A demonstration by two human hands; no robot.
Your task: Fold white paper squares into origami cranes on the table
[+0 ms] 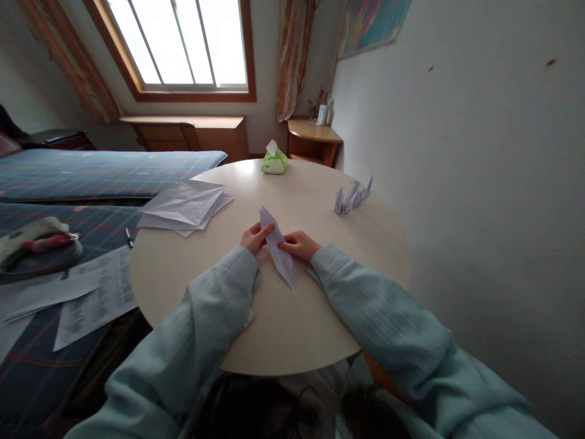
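A folded piece of white paper (280,255), long and narrow with pointed ends, is held over the middle of the round table (311,332). My left hand (255,238) pinches its left edge, thumb on top. From the other side my right hand (299,245) grips the paper's right edge with thumb and fingers. The lower end of the paper splits into two points. Several folded paper cranes (353,196) stand in a row at the table's right. On the left of the table lies a stack of creased white paper sheets (185,204).
A green tissue pack (274,162) sits at the table's far edge. Beds with plaid covers (105,174) are at the left, bearing printed sheets (98,299), a pen (128,238) and a soft pouch (41,244). A white wall (493,183) rises close on the right.
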